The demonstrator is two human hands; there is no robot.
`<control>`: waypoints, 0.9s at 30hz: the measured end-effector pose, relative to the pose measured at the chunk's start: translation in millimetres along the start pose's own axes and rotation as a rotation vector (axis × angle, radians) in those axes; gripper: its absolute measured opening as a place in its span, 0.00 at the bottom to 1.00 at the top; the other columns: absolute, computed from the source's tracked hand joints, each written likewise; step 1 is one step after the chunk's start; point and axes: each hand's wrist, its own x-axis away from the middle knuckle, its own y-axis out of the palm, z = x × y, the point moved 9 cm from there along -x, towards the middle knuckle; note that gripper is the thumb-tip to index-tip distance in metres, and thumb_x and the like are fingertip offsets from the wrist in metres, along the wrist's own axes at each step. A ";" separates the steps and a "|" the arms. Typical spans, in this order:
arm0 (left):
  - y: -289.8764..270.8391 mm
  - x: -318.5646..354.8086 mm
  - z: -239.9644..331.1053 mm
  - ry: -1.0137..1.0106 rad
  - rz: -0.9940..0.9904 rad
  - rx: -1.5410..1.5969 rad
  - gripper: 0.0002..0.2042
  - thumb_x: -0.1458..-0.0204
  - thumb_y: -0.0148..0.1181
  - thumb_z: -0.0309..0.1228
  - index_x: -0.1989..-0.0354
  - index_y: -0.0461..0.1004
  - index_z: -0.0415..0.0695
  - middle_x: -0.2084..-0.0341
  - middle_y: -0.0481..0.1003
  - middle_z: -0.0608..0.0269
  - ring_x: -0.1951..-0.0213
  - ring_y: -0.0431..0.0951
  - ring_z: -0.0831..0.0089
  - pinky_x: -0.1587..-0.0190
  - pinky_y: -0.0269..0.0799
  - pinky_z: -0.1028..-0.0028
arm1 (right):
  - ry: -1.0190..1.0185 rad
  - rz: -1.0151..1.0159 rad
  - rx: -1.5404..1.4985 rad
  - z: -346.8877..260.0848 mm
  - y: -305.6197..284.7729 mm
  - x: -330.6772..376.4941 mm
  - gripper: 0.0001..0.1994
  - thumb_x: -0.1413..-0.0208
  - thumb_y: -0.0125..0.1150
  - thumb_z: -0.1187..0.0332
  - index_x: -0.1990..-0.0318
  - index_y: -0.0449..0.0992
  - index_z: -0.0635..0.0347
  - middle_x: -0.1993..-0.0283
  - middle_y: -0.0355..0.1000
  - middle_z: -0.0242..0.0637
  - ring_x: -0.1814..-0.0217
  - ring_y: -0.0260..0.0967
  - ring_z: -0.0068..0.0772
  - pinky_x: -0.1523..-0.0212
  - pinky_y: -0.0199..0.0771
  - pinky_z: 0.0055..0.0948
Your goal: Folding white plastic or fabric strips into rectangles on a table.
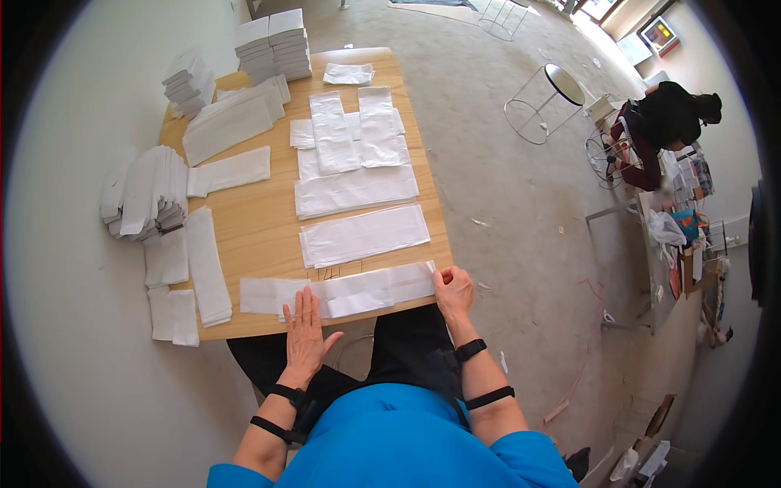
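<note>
1. A light wooden table (260, 224) carries everything; its top shows bare wood down the middle
2. Along the near edge lies a long white paper bag (358, 291), flat, with both of the person's hands resting on it
3. Beyond it two more flat bags (364, 234) lie crosswise, one behind the other
4. Further back, narrower white bags (358, 130) overlap lengthwise
5. At the far corner stand tall stacks of bags (275, 45)
6. On the left edge sit a fanned pile (150, 195) and long strips (207, 264)
</note>
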 end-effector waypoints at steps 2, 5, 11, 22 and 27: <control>0.6 0.4 -0.7 0.004 -0.001 -0.005 0.50 0.51 0.62 0.54 0.31 0.43 0.32 0.28 0.38 0.46 0.27 0.35 0.54 0.28 0.26 0.51 | 0.007 -0.013 0.000 0.5 1.0 -0.3 0.10 0.52 0.62 0.61 0.74 0.77 0.58 0.69 0.73 0.40 0.66 0.73 0.44 0.62 0.72 0.42; 1.2 1.4 -0.8 0.010 0.011 -0.025 0.50 0.51 0.62 0.54 0.30 0.43 0.32 0.28 0.38 0.46 0.27 0.35 0.54 0.28 0.26 0.51 | 0.015 -0.013 0.006 0.9 -0.5 0.1 0.10 0.52 0.62 0.61 0.74 0.77 0.58 0.69 0.73 0.41 0.65 0.73 0.44 0.62 0.72 0.42; -1.1 3.0 -6.3 0.032 0.010 -0.060 0.50 0.51 0.62 0.54 0.30 0.43 0.34 0.28 0.38 0.47 0.27 0.35 0.55 0.28 0.24 0.51 | 0.011 -0.020 -0.005 -1.2 -1.0 0.1 0.10 0.52 0.62 0.61 0.74 0.76 0.58 0.69 0.73 0.40 0.65 0.73 0.44 0.62 0.72 0.42; -55.0 -21.2 35.2 0.051 0.214 0.430 0.23 0.48 0.63 0.34 0.45 0.67 0.42 0.44 0.65 0.53 0.41 0.63 0.54 0.38 0.57 0.59 | 0.061 -0.027 -0.088 -0.1 -5.0 1.2 0.15 0.56 0.66 0.57 0.70 0.74 0.59 0.72 0.71 0.36 0.67 0.71 0.41 0.63 0.72 0.39; -32.4 -72.9 69.0 0.005 0.086 0.906 0.05 0.48 0.59 0.23 0.63 0.74 0.43 0.66 0.71 0.57 0.61 0.75 0.57 0.60 0.72 0.66 | 0.042 -0.007 -0.065 7.7 -1.2 -1.8 0.13 0.56 0.66 0.59 0.69 0.74 0.59 0.72 0.71 0.36 0.67 0.71 0.42 0.64 0.71 0.40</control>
